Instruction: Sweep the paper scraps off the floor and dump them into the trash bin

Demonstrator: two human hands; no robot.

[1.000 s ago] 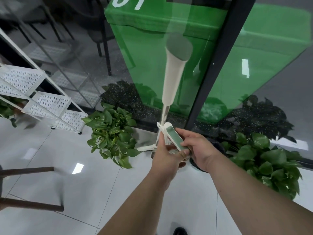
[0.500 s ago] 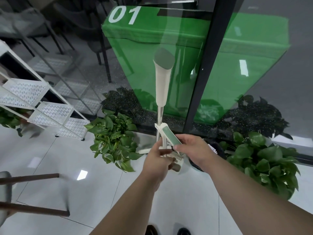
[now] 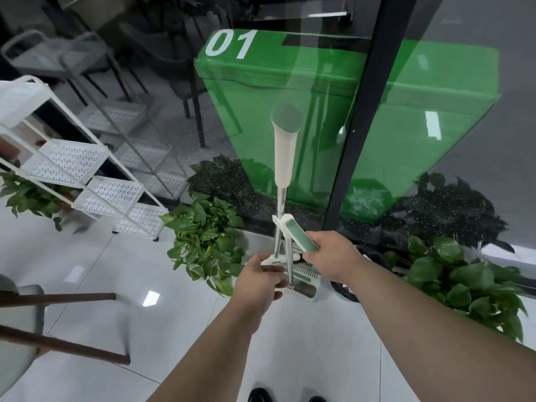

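Observation:
A white broom (image 3: 284,152) with a grey-green cap on its handle stands upright against the glass wall, clipped to a white dustpan (image 3: 304,281) with a comb edge. My right hand (image 3: 333,253) grips the dustpan's green-padded handle (image 3: 298,236). My left hand (image 3: 258,282) is closed around the metal shafts low down, just above the pan. No paper scraps and no trash bin are in view.
Potted green plants stand left (image 3: 207,242) and right (image 3: 470,285) of the broom, along a glass wall with a black frame post (image 3: 356,117). A white perforated shelf rack (image 3: 87,181) is at the left. Dark wooden chair legs (image 3: 58,323) reach in at lower left. My shoes (image 3: 261,396) show at the bottom.
My left hand has slid lower on the shafts, and my right hand stays on the padded handle. The view has pulled back and tilted up.

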